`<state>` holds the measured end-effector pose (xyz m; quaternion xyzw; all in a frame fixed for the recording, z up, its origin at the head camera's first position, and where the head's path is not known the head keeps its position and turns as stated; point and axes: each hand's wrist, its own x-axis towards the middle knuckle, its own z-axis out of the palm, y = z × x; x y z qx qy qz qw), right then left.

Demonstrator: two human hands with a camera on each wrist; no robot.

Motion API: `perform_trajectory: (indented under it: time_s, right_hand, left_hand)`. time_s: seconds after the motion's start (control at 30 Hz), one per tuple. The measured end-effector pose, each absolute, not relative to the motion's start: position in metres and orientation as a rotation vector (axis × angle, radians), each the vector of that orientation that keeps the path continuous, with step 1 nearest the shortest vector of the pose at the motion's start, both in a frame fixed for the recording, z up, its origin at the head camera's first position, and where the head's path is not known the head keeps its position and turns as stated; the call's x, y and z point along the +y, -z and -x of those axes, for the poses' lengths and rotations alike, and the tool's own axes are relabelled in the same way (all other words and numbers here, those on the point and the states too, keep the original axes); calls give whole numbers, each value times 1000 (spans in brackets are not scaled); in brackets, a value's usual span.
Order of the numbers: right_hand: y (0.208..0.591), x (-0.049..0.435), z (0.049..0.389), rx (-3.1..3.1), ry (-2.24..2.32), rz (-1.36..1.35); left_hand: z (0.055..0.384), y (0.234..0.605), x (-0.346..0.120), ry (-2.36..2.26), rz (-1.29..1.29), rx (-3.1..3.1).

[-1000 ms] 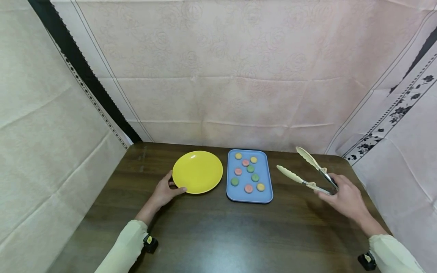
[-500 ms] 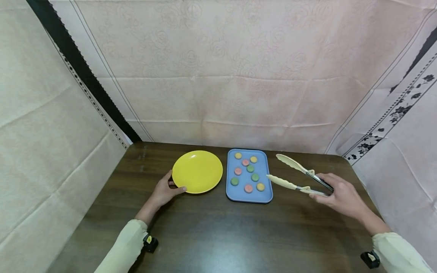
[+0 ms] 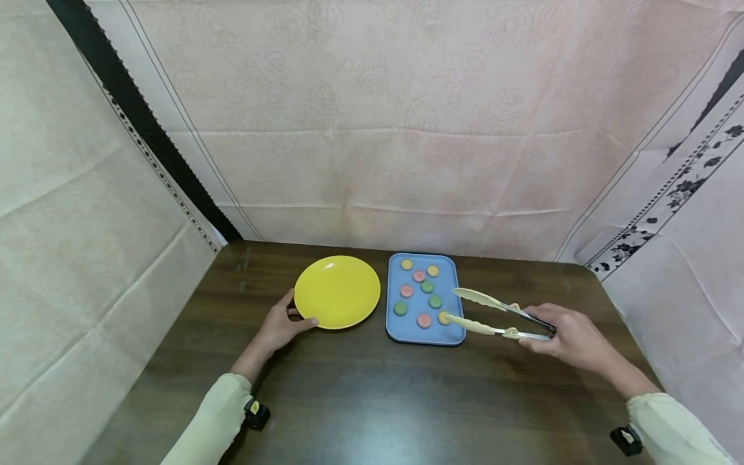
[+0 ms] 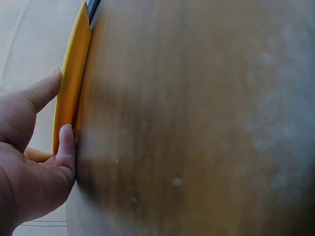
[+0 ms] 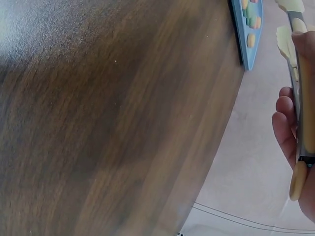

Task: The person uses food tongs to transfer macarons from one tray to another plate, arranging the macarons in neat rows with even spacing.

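Note:
My left hand [image 3: 279, 327] holds the left rim of a round yellow plate [image 3: 337, 292]. In the left wrist view, the thumb and fingers sit on either side of the plate's edge [image 4: 74, 73]. My right hand [image 3: 572, 336] grips a pair of tongs [image 3: 475, 325] with cream tips and metal arms, spread apart. The tong tips reach over the right edge of a blue tray [image 3: 403, 332]. The lower tip overlaps a yellow macaron-like piece [image 3: 443, 318] at the tray's front right; whether it touches is unclear. Nothing is between the tips.
Several small round pink, green and yellow pieces lie on the tray, among them a green piece [image 3: 435, 301] and a pink piece [image 3: 424, 320]. Plate and tray stand side by side on a dark wooden table [image 3: 360, 387]. Pale cloth [image 3: 372, 161] hangs behind and at both sides.
My right hand has brought the tongs leftward and nearer, from beside the tray to over its right part, and their arms have drawn closer together. The left hand and plate have not moved.

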<state>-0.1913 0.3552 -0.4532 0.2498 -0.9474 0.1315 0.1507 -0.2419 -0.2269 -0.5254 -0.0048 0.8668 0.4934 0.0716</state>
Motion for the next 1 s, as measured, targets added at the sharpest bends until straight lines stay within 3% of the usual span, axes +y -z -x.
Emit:
perform_trajectory:
  time_s: [1.0]
  right_hand:
    - [459,336,202,-2818,-235,-818]
  left_hand:
    - [242,526,-227,-1506,30,2590]
